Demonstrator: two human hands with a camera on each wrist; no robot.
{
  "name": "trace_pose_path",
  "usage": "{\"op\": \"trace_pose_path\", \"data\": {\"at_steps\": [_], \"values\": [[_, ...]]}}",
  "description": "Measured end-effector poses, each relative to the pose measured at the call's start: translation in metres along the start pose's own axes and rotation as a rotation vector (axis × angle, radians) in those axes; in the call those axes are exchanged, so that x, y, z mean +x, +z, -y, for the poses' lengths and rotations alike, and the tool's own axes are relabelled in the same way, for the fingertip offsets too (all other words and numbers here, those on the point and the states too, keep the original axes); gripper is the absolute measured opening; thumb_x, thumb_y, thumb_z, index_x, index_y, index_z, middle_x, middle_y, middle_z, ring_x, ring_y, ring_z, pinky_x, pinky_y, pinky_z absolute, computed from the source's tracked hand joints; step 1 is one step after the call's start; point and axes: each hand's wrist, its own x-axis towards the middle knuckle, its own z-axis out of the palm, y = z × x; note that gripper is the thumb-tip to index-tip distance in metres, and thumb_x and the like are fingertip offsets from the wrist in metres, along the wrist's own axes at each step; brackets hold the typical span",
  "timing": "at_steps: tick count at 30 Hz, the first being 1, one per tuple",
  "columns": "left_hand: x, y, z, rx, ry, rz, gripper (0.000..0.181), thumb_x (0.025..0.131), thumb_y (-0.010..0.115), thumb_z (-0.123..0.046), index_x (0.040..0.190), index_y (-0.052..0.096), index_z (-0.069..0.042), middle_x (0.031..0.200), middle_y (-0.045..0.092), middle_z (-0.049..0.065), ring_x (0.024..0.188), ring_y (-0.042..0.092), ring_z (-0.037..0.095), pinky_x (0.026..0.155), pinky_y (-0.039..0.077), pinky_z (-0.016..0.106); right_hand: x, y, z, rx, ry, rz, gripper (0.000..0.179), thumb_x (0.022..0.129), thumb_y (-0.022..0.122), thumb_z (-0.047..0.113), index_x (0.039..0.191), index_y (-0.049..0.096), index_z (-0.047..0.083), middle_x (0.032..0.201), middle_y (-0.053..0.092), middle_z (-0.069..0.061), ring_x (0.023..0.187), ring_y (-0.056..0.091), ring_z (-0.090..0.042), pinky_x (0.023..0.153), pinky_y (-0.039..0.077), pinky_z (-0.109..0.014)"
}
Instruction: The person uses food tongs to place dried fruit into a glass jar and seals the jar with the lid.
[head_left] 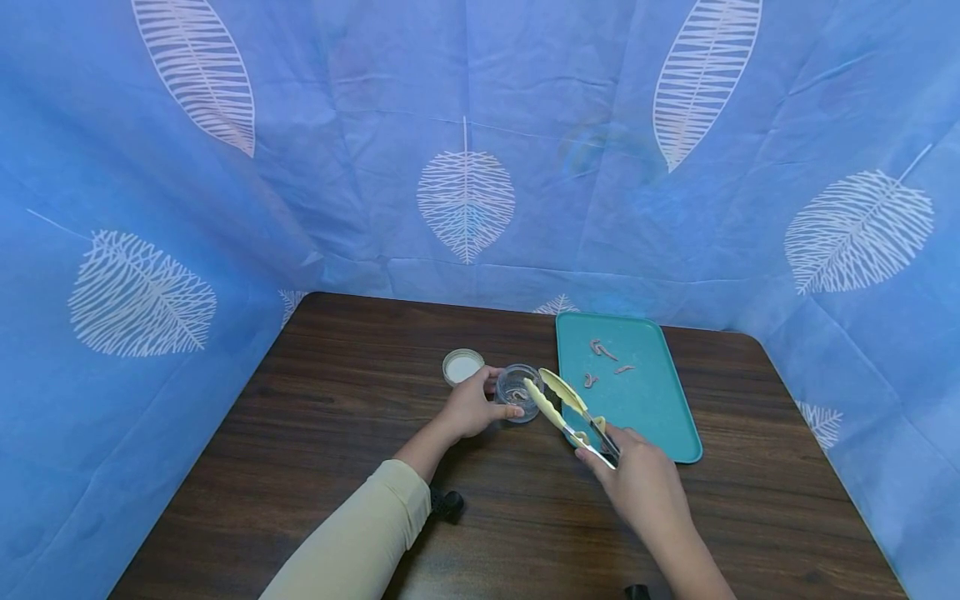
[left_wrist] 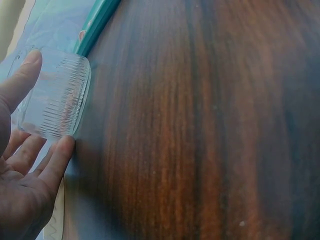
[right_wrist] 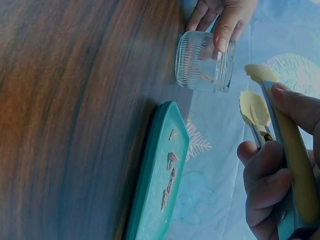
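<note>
"Item one?"
"Glass jar (head_left: 517,383), clear, ribbed, uncovered, one. Upright, toward the middle of the desk (head_left: 360,375), just off the left edge of a teal tray (head_left: 652,408). Pinkish matter inside, low down."
"Held?"
"Yes. Left hand (head_left: 470,407), grasping the jar: thumb on the near side, fingers on the far side."
"Item two?"
"Tongs (head_left: 564,392), one pair, metal arms, pale-yellow tips. Tips parted, near the jar's mouth, toward its right rim."
"Held?"
"By the right hand (head_left: 643,483), clasped round the arms."
"Tray, particulars?"
"Rectangular, corners rounded. Lies toward the desk's far right corner, its far edge close to the desk's far edge. Load: several pink worm-like pieces (head_left: 602,348), loose, in the far half."
"Remainder?"
"Round lid (head_left: 462,365), white-centred, one. Flat on the desk, left of the jar, near the left hand's fingers. Blue cloth (head_left: 360,200), white leaf print, beyond the desk's far edge."
</note>
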Motion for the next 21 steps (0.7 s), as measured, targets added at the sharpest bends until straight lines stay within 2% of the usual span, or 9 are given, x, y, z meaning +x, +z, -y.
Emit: {"op": "trace_pose_path", "data": {"at_steps": [5,14,16,21], "values": [[0.0,0.0,0.0,-0.009,-0.004,0.003,0.083,0.091,0.09,-0.041,0.16,0.051,-0.015,0.153,0.064,0.017,0.144,0.061,0.035,0.113,0.056,0.055,0.0,-0.002,-0.001,0.019,0.029,0.007,0.073,0.095,0.085,0.041,0.14,0.065,-0.012,0.126,0.074,-0.033,0.109,0.075,-0.049,0.087,0.063,-0.06],[0.0,0.001,0.001,-0.013,-0.006,-0.001,0.082,0.091,0.09,-0.041,0.159,0.052,-0.015,0.151,0.065,0.017,0.142,0.062,0.036,0.113,0.056,0.056,0.006,-0.007,-0.014,0.066,0.104,-0.012,0.091,0.093,0.085,0.05,0.147,0.055,-0.017,0.121,0.071,-0.033,0.095,0.074,-0.038,0.07,0.061,-0.05],[0.0,0.001,0.001,-0.012,-0.006,-0.002,0.082,0.091,0.09,-0.041,0.159,0.052,-0.016,0.151,0.065,0.016,0.142,0.062,0.036,0.113,0.056,0.056,0.007,-0.01,-0.018,0.068,0.121,-0.016,0.093,0.094,0.084,0.051,0.147,0.052,-0.018,0.121,0.07,-0.033,0.095,0.074,-0.04,0.071,0.061,-0.052],[0.001,0.001,0.002,-0.012,-0.005,0.0,0.082,0.091,0.09,-0.042,0.158,0.052,-0.016,0.151,0.065,0.016,0.142,0.063,0.035,0.113,0.056,0.055,0.01,-0.013,-0.028,0.057,0.155,-0.009,0.097,0.098,0.078,0.054,0.151,0.047,-0.021,0.127,0.067,-0.035,0.106,0.071,-0.051,0.082,0.06,-0.064]]}}
